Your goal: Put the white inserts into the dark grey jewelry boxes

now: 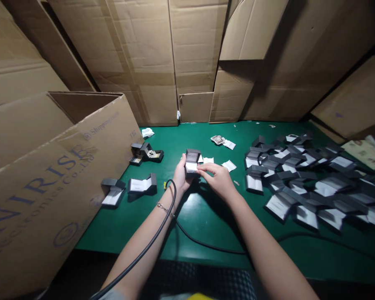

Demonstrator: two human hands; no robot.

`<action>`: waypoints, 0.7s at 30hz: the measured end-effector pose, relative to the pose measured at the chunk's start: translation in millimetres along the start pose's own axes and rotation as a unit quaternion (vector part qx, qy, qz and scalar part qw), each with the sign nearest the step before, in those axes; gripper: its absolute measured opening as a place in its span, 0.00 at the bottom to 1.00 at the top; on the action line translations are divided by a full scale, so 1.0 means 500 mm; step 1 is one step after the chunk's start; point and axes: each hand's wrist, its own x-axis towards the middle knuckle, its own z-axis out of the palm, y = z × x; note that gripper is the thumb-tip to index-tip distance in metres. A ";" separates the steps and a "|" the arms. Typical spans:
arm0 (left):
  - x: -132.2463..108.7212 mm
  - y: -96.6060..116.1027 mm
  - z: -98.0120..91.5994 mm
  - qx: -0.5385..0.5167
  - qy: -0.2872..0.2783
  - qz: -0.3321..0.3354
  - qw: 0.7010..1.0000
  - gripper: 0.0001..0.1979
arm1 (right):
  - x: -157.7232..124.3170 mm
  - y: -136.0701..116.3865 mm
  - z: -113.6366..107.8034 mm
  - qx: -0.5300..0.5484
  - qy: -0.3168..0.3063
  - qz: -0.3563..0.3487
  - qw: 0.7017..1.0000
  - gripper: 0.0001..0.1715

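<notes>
My left hand [181, 177] is wrapped round a small black hinged box [193, 156], raised above the green table with its lid up. A folded white paper [191, 168] lies in the box's lower half. At the right edge of that paper, the thumb and forefinger of my right hand [217, 178] are pinched together. Just beyond my right hand, white paper packets [229, 166] lie on the table. To the left of my left hand, more opened black boxes with white paper [142, 184] rest apart from it.
A large cardboard carton [90, 166] stands at the left. Many opened black boxes [300, 179] crowd the right side of the green table [206, 225]. Stacked cartons [137, 54] wall off the back. A black cable [150, 241] runs over my left forearm and across the table.
</notes>
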 end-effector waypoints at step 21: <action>0.009 0.003 -0.016 -0.082 -0.010 -0.009 0.997 0.20 | -0.008 0.005 0.015 -0.062 -0.008 -0.076 0.995 0.25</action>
